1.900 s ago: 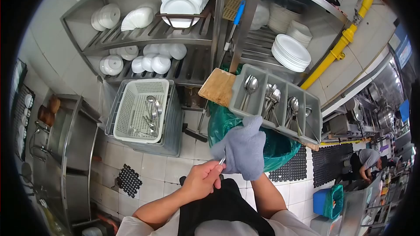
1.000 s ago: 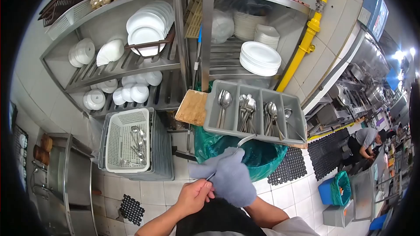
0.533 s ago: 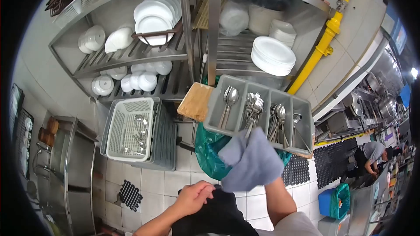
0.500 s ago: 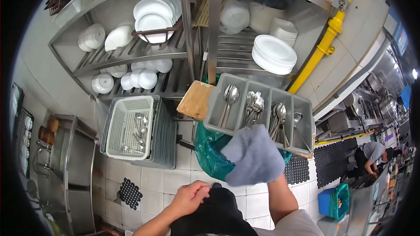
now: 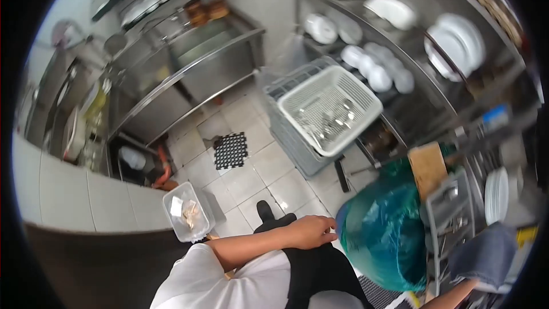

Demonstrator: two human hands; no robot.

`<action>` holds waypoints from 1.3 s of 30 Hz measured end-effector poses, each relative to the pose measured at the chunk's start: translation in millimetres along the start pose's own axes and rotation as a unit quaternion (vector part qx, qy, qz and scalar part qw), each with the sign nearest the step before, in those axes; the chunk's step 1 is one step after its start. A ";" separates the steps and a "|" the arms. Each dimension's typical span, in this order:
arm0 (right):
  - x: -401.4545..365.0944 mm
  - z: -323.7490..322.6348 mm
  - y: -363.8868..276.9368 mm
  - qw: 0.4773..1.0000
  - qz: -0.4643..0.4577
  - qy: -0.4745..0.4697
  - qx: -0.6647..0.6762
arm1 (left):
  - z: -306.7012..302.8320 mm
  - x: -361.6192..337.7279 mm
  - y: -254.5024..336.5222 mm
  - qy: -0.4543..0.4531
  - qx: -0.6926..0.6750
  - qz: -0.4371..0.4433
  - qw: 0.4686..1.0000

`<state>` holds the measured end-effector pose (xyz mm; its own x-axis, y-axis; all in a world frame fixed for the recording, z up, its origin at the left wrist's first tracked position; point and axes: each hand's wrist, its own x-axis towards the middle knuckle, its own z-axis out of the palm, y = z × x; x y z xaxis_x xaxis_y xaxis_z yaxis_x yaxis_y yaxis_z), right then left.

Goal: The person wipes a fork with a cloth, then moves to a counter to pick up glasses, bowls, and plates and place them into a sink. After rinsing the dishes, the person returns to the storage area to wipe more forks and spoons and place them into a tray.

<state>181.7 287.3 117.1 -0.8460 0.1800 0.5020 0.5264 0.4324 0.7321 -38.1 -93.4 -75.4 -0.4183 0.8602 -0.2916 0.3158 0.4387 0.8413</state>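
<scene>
A grey-blue cloth (image 5: 483, 256) covers most of my right hand (image 5: 469, 285), which is closed on it at the lower right. Beside the cloth is the grey cutlery tray (image 5: 439, 199), seen at a steep angle, with spoons and forks in its compartments. My left hand (image 5: 311, 232) is in front of my body, fingers curled, and I see nothing in it. Close to its fingertips is a large green plastic bag (image 5: 389, 232). A wooden board (image 5: 428, 169) lies between the bag and the shelf. The right fingers are hidden by the cloth.
A white perforated basket (image 5: 289, 103) with cutlery sits on stacked grey crates (image 5: 303, 163). Shelves at right hold plates (image 5: 454, 46) and bowls (image 5: 374, 71). A steel sink (image 5: 211, 63), a clear bin (image 5: 186, 217) and a black floor mat (image 5: 230, 150) are at left.
My view has swung left, so the basket, cutlery tray and cloth now appear further right and the sink shows more fully. The cloth stays in my right hand. The picture is blurred.
</scene>
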 end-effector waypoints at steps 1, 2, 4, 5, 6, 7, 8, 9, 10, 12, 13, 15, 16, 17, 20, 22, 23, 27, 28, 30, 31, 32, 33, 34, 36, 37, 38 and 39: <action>-21.4 56.0 16.9 0.982 0.075 -0.120 0.123 | -11.2 -3.9 -9.5 0.007 -0.003 0.018 1.000; -31.3 102.0 24.4 0.941 0.169 -0.214 0.202 | -24.9 -10.7 -20.1 0.039 -0.016 0.012 0.999; -16.0 137.7 -8.7 0.881 0.271 -0.272 0.276 | -51.4 -31.7 -43.9 0.070 -0.028 -0.027 0.997; -1.9 136.5 -43.8 0.877 0.263 -0.243 0.322 | -58.6 -43.2 -58.0 0.091 -0.035 -0.043 0.994; 16.6 147.8 -81.9 0.896 0.184 -0.174 0.364 | -67.3 -52.3 -77.2 0.117 -0.038 -0.067 0.990; 49.1 86.7 -156.7 0.875 0.151 -0.095 0.451 | -78.9 -62.5 -92.8 0.142 -0.040 -0.089 0.985; 82.9 30.0 -217.2 0.820 0.125 -0.138 0.540 | -90.5 -73.2 -102.0 0.158 -0.046 -0.097 0.982; 99.3 18.0 -271.5 0.730 0.065 -0.227 0.642 | -103.2 -84.0 -109.9 0.149 -0.042 -0.115 0.981; 121.3 -32.0 -324.6 0.679 0.031 -0.255 0.687 | -115.7 -95.1 -117.6 0.141 -0.038 -0.135 0.980; 142.5 -83.4 -406.5 0.646 -0.100 -0.247 0.715 | -140.6 -118.2 -131.2 0.175 -0.019 -0.142 0.974; 155.8 -113.8 -434.7 0.604 -0.102 -0.343 0.712 | -152.7 -128.7 -137.6 0.194 0.006 -0.138 0.971; 164.5 -135.8 -489.8 0.554 -0.196 -0.315 0.745 | -175.2 -145.7 -148.2 0.218 0.009 -0.156 0.963; 170.6 -152.5 -510.5 0.506 -0.208 -0.360 0.756 | -184.5 -151.9 -154.1 0.228 0.011 -0.165 0.959; 176.4 -167.7 -525.6 0.512 -0.253 -0.366 0.735 | -190.8 -157.1 -160.6 0.236 0.007 -0.170 0.957; 186.6 -153.5 -578.3 0.538 -0.358 -0.386 0.659 | -205.4 -163.2 -175.8 0.284 0.000 -0.187 0.940; 200.8 -150.7 -606.4 0.547 -0.424 -0.395 0.604 | -219.2 -168.3 -179.3 0.267 -0.028 -0.228 0.936; 210.4 -149.6 -621.0 0.539 -0.422 -0.409 0.603 | -221.4 -168.4 -189.9 0.264 -0.034 -0.227 0.937; 254.9 -146.4 -699.0 0.514 -0.471 -0.404 0.592 | -258.1 -185.2 -225.3 0.307 -0.063 -0.293 0.903; 270.6 -154.4 -717.0 0.525 -0.483 -0.399 0.576 | -272.1 -192.3 -231.0 0.312 -0.065 -0.303 0.898; 306.4 -177.1 -751.6 0.521 -0.518 -0.390 0.555 | -295.8 -207.9 -239.2 0.331 -0.046 -0.375 0.865; 325.3 -194.5 -770.0 0.519 -0.531 -0.381 0.551 | -306.8 -216.8 -240.7 0.340 -0.052 -0.393 0.853; 341.2 -212.4 -790.5 0.517 -0.543 -0.369 0.550 | -318.6 -227.1 -241.5 0.351 -0.058 -0.417 0.836; 356.0 -226.3 -812.1 0.493 -0.564 -0.352 0.561 | -328.1 -239.3 -242.2 0.361 -0.062 -0.439 0.821; 367.9 -249.0 -832.1 0.482 -0.578 -0.343 0.563 | -332.6 -251.5 -242.4 0.370 -0.062 -0.452 0.809; 397.5 -301.2 -867.6 0.498 -0.654 -0.192 0.536 | -333.0 -272.2 -240.8 0.518 -0.043 -0.469 0.715; 407.8 -337.4 -882.2 0.511 -0.662 -0.191 0.515 | -335.7 -283.9 -238.5 0.547 -0.062 -0.478 0.685; 416.0 -372.7 -894.0 0.487 -0.676 -0.173 0.526 | -334.8 -293.0 -236.7 0.560 -0.059 -0.477 0.675; 420.8 -407.7 -905.1 0.462 -0.689 -0.156 0.537 | -331.3 -300.4 -235.6 0.605 -0.082 -0.487 0.624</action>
<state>-616.0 -388.6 -146.6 -0.3746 -0.8732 -0.3118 -0.7336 0.4848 -0.4762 -269.0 -541.2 -35.2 -0.7121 -0.6640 -0.2279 -0.6409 0.4824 0.5971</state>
